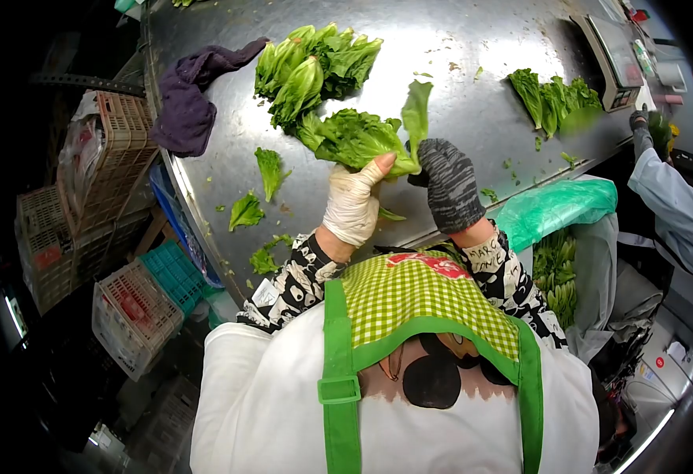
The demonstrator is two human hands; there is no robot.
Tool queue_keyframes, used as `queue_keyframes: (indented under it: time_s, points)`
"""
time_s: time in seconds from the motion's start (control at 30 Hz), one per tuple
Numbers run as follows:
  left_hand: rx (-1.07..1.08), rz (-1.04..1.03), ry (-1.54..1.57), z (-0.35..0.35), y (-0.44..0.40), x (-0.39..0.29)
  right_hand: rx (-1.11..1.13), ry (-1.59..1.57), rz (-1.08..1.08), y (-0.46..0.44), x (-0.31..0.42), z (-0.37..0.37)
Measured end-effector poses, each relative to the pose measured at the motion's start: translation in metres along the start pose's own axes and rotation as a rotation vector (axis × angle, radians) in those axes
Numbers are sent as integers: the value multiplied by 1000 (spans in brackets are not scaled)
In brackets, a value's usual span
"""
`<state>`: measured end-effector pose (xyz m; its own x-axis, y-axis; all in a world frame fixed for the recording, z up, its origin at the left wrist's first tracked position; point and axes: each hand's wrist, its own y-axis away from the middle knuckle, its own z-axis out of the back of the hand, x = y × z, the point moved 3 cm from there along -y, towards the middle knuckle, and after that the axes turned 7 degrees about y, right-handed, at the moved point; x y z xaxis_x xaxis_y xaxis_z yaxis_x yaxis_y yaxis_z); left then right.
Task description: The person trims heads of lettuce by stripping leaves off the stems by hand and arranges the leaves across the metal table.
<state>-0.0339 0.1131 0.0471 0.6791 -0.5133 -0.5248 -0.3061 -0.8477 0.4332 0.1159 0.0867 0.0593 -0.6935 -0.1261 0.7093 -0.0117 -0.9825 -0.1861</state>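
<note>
My left hand (352,204), in a white glove with the thumb bare, is closed around the base of a head of green lettuce (358,136) over the metal table. Beside it my right hand (450,186), in a dark grey knit glove, is closed at the stem end. A single lettuce leaf (416,113) stands up from its fingertips, apart from most of the head. The inside of the right fist is hidden. Just beyond lies a pile of lettuce heads (311,67). Loose leaves (270,172) are scattered left of my hands.
A purple cloth (184,103) lies at the metal table's (228,118) left edge. More lettuce (555,101) and a scale (611,59) are at the right. A green-lined bin (555,207) holds greens below the edge. Plastic crates (137,312) stand left. Another person's sleeve (674,193) shows at right.
</note>
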Motion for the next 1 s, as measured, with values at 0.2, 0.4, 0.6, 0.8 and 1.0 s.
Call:
queue_keyframes:
  time_s: [0.2,0.4,0.6,0.8,1.0]
  points:
    - [-21,-37,122,10,-3,-8,-15,-840,-754,2,-60,1]
    - [-50,27,98,20,-13,-4,302,-508,-393,0,-19,15]
    - [33,39,-41,-10,-15,2,213,-440,-320,-5,-10,20]
    - [166,79,-179,-13,-24,-3,-226,-815,-465,-14,-89,73]
    - [-56,28,-345,27,-20,0,-566,-178,-526,-21,-224,184]
